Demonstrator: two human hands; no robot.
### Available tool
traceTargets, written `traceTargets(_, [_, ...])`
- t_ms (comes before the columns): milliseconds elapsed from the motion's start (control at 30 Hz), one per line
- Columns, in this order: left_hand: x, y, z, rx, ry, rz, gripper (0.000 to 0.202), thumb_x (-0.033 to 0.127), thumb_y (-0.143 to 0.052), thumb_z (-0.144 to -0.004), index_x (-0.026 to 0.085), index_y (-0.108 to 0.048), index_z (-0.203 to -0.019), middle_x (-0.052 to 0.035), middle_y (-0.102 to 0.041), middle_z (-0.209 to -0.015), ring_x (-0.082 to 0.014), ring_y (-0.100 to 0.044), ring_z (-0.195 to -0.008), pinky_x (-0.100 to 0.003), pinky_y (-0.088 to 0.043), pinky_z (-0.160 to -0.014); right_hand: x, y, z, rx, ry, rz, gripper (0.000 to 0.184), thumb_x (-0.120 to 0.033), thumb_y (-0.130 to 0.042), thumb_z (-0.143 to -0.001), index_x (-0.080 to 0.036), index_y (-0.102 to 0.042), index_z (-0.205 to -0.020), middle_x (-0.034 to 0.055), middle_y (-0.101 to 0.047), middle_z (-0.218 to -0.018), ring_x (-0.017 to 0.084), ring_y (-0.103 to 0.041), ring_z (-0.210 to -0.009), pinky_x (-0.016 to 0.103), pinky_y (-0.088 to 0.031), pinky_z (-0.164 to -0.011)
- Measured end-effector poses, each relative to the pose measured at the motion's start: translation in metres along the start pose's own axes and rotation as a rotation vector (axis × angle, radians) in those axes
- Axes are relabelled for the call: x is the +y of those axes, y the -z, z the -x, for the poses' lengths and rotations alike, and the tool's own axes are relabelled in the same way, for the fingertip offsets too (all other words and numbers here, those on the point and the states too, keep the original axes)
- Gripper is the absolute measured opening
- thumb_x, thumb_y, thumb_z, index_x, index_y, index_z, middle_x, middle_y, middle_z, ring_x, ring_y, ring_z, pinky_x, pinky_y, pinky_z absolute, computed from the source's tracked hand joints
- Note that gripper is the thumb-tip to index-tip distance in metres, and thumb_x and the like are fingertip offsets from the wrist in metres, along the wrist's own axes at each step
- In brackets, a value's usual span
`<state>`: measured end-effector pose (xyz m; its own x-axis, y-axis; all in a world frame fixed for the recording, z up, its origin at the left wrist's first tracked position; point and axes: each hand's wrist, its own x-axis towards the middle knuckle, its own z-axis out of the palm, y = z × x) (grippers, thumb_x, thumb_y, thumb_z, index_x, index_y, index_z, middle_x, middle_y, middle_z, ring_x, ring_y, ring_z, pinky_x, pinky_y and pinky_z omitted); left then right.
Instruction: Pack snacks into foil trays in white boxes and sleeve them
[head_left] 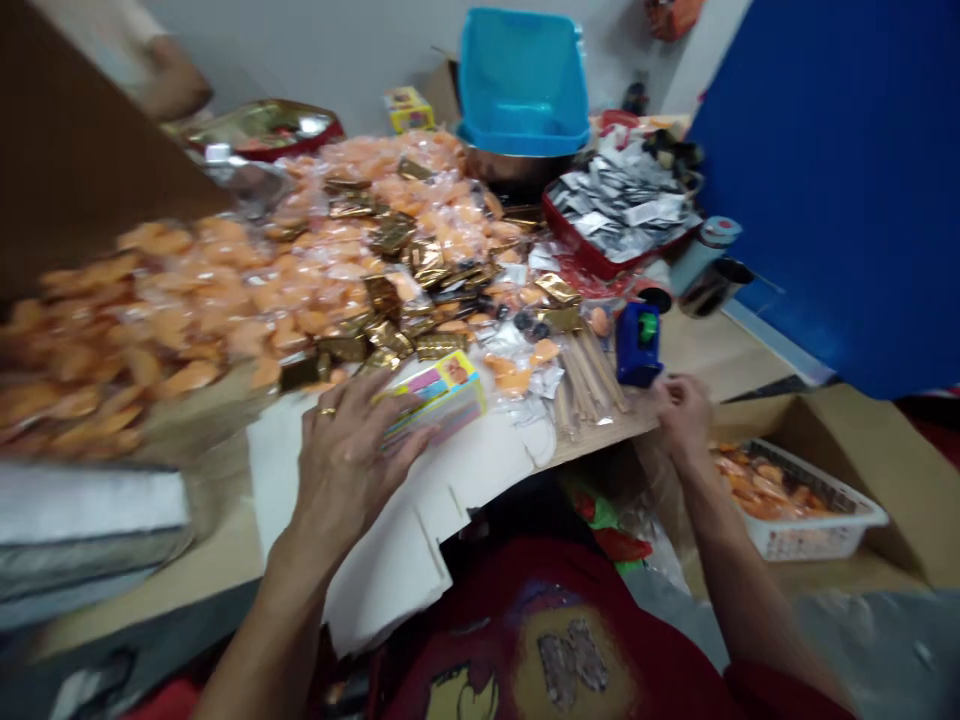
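Note:
My left hand (349, 455), with a ring on one finger, grips a small printed box (457, 395) in yellow, pink and blue. Under the box lies a white cardboard sheet (495, 465) that overhangs the table's front edge. My right hand (684, 410) is closed in a pinch close to the front of a blue tape dispenser (632, 365) with a green core. Whatever its fingertips hold is too small and blurred to make out. Left of the dispenser are thin wooden sticks (589, 375) in clear wrap.
Orange pieces in clear bags (247, 280) and gold packets (390, 300) are heaped across the table. Behind stand a blue tub (525, 90) and a red tray (600, 262) of silver sachets. A white basket (817, 535) sits in a carton at right. Another person's arm (176, 85) shows far left.

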<state>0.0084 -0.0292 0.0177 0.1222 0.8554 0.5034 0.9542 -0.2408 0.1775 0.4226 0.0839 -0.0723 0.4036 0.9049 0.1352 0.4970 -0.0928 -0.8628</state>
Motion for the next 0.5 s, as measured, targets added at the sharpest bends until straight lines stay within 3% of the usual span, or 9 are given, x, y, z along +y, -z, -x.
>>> traceTargets(67, [-0.005, 0.013, 0.019, 0.013, 0.027, 0.011, 0.031, 0.041, -0.076, -0.094, 0.027, -0.069, -0.121, -0.0134, -0.06, -0.151, -0.0376, -0.057, -0.137, -0.059, -0.047, -0.112, -0.01, 0.002, 0.019, 0.003, 0.107, 0.109, 0.021, -0.045, -0.064, -0.077, -0.023, -0.06, -0.076, 0.0113, -0.068, -0.104, 0.024, -0.065, -0.093, 0.04, -0.057, -0.083])
traceTargets(100, [-0.008, 0.017, 0.029, 0.019, 0.039, 0.025, 0.032, 0.038, -0.076, -0.094, 0.026, -0.069, -0.123, -0.0144, -0.059, -0.152, -0.037, -0.057, -0.139, -0.059, -0.047, -0.114, -0.018, -0.002, 0.032, -0.073, 0.162, 0.139, 0.02, -0.043, -0.064, -0.08, -0.023, -0.064, -0.081, 0.0088, -0.069, -0.097, 0.022, -0.065, -0.085, 0.039, -0.056, -0.08])
traceTargets(167, [-0.015, 0.02, 0.046, 0.035, 0.061, 0.064, 0.032, 0.031, -0.073, -0.096, 0.025, -0.068, -0.127, -0.0151, -0.061, -0.15, -0.0338, -0.059, -0.138, -0.058, -0.049, -0.114, -0.039, -0.018, 0.063, -0.331, 0.225, 0.057, 0.02, -0.042, -0.065, -0.088, -0.023, -0.069, -0.09, 0.0027, -0.069, -0.078, 0.018, -0.064, -0.068, 0.034, -0.055, -0.07])
traceTargets(233, [-0.022, 0.017, 0.057, 0.067, 0.073, 0.109, 0.027, 0.025, -0.068, -0.099, 0.024, -0.07, -0.126, -0.0141, -0.065, -0.145, -0.0291, -0.063, -0.133, -0.054, -0.053, -0.111, -0.069, -0.042, 0.099, -0.619, 0.219, -0.166, 0.021, -0.042, -0.066, -0.092, -0.022, -0.071, -0.096, -0.0008, -0.067, -0.067, 0.016, -0.063, -0.06, 0.029, -0.052, -0.061])
traceTargets(333, [-0.029, 0.009, 0.064, 0.133, 0.079, 0.17, 0.018, 0.023, -0.066, -0.101, 0.026, -0.074, -0.116, -0.0114, -0.071, -0.139, -0.025, -0.068, -0.127, -0.052, -0.057, -0.107, -0.122, -0.082, 0.147, -0.876, 0.212, -0.47, 0.023, -0.039, -0.066, -0.095, -0.022, -0.076, -0.107, -0.0024, -0.069, -0.066, 0.013, -0.062, -0.055, 0.027, -0.054, -0.056])
traceTargets(400, [-0.031, 0.006, 0.065, 0.157, 0.078, 0.198, 0.014, 0.024, -0.068, -0.1, 0.026, -0.076, -0.112, -0.011, -0.072, -0.138, -0.0247, -0.069, -0.127, -0.052, -0.058, -0.107, -0.152, -0.106, 0.167, -0.99, 0.196, -0.589, 0.038, -0.036, -0.066, -0.095, -0.025, -0.073, -0.13, -0.0043, -0.07, -0.067, 0.013, -0.062, -0.054, 0.029, -0.058, -0.058])
traceTargets(500, [-0.031, 0.005, 0.066, 0.172, 0.077, 0.215, 0.01, 0.024, -0.068, -0.1, 0.024, -0.076, -0.106, -0.0127, -0.073, -0.138, -0.025, -0.069, -0.129, -0.051, -0.058, -0.108, -0.178, -0.133, 0.184, -1.079, 0.11, -0.692, 0.068, -0.038, -0.067, -0.094, -0.027, -0.05, -0.159, -0.0051, -0.074, -0.071, 0.014, -0.067, -0.058, 0.031, -0.062, -0.062])
